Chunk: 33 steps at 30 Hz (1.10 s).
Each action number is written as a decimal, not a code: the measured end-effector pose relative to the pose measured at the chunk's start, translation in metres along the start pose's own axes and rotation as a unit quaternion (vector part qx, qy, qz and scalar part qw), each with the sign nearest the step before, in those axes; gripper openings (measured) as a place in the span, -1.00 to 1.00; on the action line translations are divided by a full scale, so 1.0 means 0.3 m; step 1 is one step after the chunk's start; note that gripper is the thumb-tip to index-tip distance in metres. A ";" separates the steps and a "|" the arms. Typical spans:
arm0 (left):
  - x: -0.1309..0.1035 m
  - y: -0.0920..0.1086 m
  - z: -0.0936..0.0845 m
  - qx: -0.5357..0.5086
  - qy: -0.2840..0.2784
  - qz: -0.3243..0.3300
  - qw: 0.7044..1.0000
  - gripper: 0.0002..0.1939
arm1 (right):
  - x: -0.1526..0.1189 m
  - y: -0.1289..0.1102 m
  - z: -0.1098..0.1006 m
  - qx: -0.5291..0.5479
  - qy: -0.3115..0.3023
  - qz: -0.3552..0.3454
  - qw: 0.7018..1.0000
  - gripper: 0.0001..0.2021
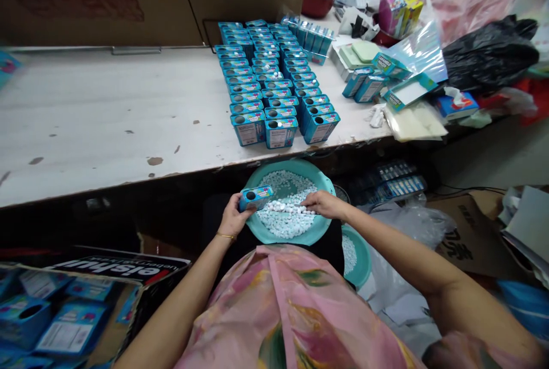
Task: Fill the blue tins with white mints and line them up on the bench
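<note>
My left hand [234,218] grips a small blue box [256,197] with a round dark hole in its top. It holds the box over the left side of a turquoise basin [257,174] on my lap. Small white candy-like pellets [285,223] fill much of the basin. On the basin's right side my right hand [326,205] is closed, its fingertips down at the pellets. A raised row of brighter pellets runs from those fingertips toward the box. What the fingers hold is hidden.
Rows of similar blue boxes [281,131] stand on the white table [107,111]. A carton [115,323] of blue boxes is at lower left. A second turquoise basin [364,260] with pellets sits lower right. Packaging and a black bag [484,54] crowd the table's right end.
</note>
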<state>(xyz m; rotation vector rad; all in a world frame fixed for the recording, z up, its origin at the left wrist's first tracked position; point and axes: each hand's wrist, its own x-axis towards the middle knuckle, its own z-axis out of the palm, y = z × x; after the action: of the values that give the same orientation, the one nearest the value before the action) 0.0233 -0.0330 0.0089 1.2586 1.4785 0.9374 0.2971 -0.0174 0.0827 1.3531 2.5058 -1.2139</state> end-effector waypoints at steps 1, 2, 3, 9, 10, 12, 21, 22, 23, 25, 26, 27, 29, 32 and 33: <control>0.001 0.000 0.006 0.012 0.000 0.007 1.000 -0.58 | -0.007 -0.031 -0.036 -0.006 0.010 -0.008 1.000 -0.76; 0.000 0.001 0.013 0.024 -0.001 0.013 1.000 -0.60 | -0.011 -0.063 -0.069 -0.017 0.017 -0.012 1.000 -0.76; 0.000 0.004 0.019 0.034 -0.004 0.020 0.999 -0.61 | -0.011 -0.094 -0.098 -0.033 0.020 -0.011 0.999 -0.77; -0.005 0.024 0.058 0.075 -0.031 0.055 0.995 -0.65 | 0.031 -0.257 -0.182 -0.206 -0.013 0.064 0.976 -0.74; -0.004 0.024 0.062 0.085 -0.032 0.055 0.994 -0.65 | 0.039 -0.281 -0.188 -0.232 -0.018 0.079 0.969 -0.74; -0.001 0.020 0.069 0.097 -0.033 0.056 0.993 -0.63 | 0.054 -0.325 -0.198 -0.268 -0.026 0.100 0.958 -0.73; 0.026 0.003 0.083 0.120 -0.030 0.046 0.991 -0.61 | 0.058 -0.376 -0.229 -0.290 -0.020 0.122 0.949 -0.67; 0.028 0.005 0.089 0.133 -0.034 0.056 0.989 -0.62 | 0.055 -0.375 -0.224 -0.294 -0.018 0.123 0.948 -0.68; 0.029 0.007 0.095 0.145 -0.042 0.067 0.986 -0.63 | 0.053 -0.377 -0.217 -0.300 -0.017 0.124 0.946 -0.69; 0.031 0.013 0.110 0.158 -0.065 0.083 0.982 -0.63 | 0.047 -0.384 -0.204 -0.310 -0.013 0.124 0.943 -0.71; 0.032 0.016 0.117 0.158 -0.074 0.084 0.981 -0.63 | 0.041 -0.388 -0.200 -0.313 -0.010 0.122 0.942 -0.71; 0.034 0.018 0.123 0.154 -0.079 0.082 0.982 -0.63 | 0.032 -0.391 -0.199 -0.314 -0.006 0.119 0.942 -0.72; 0.039 0.022 0.129 0.143 -0.080 0.072 0.984 -0.63 | 0.002 -0.382 -0.208 -0.310 0.002 0.112 0.944 -0.72; 0.044 0.022 0.123 0.127 -0.074 0.065 0.987 -0.64 | -0.059 -0.311 -0.223 -0.290 0.008 0.125 0.949 -0.73; 0.043 0.020 0.117 0.122 -0.066 0.063 0.988 -0.63 | -0.075 -0.270 -0.218 -0.280 0.014 0.134 0.950 -0.72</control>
<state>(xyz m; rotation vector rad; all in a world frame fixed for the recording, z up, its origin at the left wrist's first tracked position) 0.0585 -0.0200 0.0032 1.5776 1.4544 0.7530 0.2722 -0.0152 0.1862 1.4724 2.3123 -0.3850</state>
